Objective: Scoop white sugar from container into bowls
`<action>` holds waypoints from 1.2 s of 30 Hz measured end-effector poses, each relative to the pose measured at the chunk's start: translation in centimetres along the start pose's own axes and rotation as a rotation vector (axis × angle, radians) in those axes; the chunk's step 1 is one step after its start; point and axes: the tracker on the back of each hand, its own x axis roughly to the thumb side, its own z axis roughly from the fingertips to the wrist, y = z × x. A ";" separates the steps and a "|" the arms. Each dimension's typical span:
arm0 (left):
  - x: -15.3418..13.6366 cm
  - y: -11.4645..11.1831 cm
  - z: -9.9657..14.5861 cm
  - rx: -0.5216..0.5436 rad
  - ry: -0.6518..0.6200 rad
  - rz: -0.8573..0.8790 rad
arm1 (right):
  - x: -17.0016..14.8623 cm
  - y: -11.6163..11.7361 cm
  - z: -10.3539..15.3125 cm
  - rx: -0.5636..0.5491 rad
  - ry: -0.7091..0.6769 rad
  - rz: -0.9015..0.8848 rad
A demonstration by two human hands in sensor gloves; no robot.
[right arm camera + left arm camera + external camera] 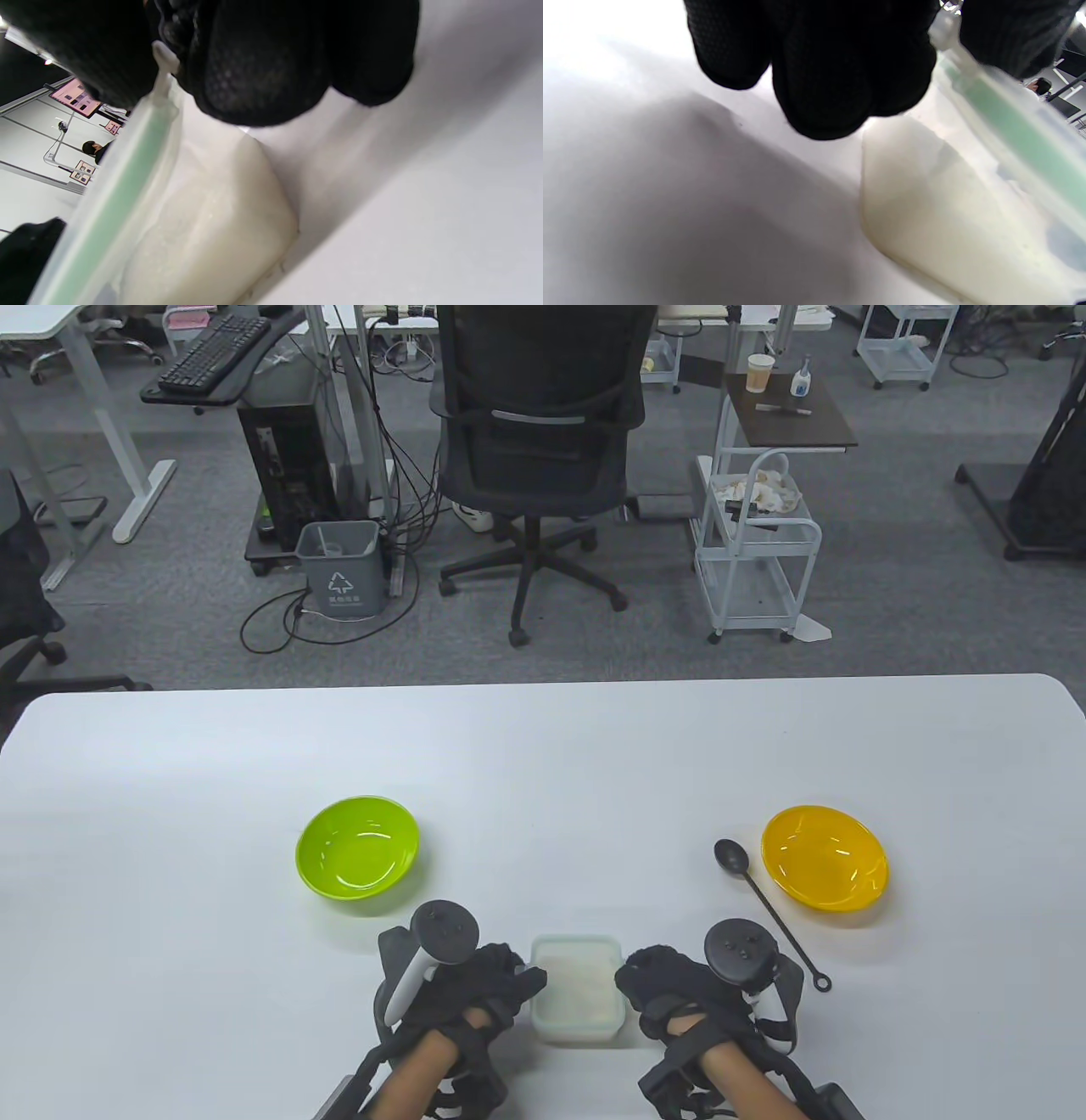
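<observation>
A translucent sugar container (573,988) stands at the table's near edge with white sugar inside. Its lid, with a green seal (1009,135), sits on top. My left hand (509,984) grips the lid's left edge, and a lid tab sits between thumb and fingers (823,84). My right hand (645,984) grips the lid's right edge the same way, and its fingers (254,63) hang over the container's side (212,237). A green bowl (357,846) sits at the left and an orange bowl (825,857) at the right, both empty. A black spoon (768,903) lies beside the orange bowl.
The white table (543,746) stretches far behind the bowls. An office chair (539,458), a grey bin (341,568) and a white cart (758,551) stand on the floor beyond the table's far edge.
</observation>
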 end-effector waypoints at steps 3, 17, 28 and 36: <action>0.7 0.1 0.5 0.060 -0.029 -0.083 | 0.5 -0.1 0.3 -0.048 -0.052 0.095; 6.0 0.5 2.3 0.090 -0.297 -0.581 | 3.4 -3.4 3.1 -0.307 -0.434 0.706; 6.5 -2.2 1.0 -0.122 -0.340 -0.653 | 0.1 -7.0 3.5 -0.379 -0.402 1.028; 6.4 -2.3 0.9 -0.070 -0.364 -0.626 | -1.1 -6.6 3.1 -0.362 -0.369 0.993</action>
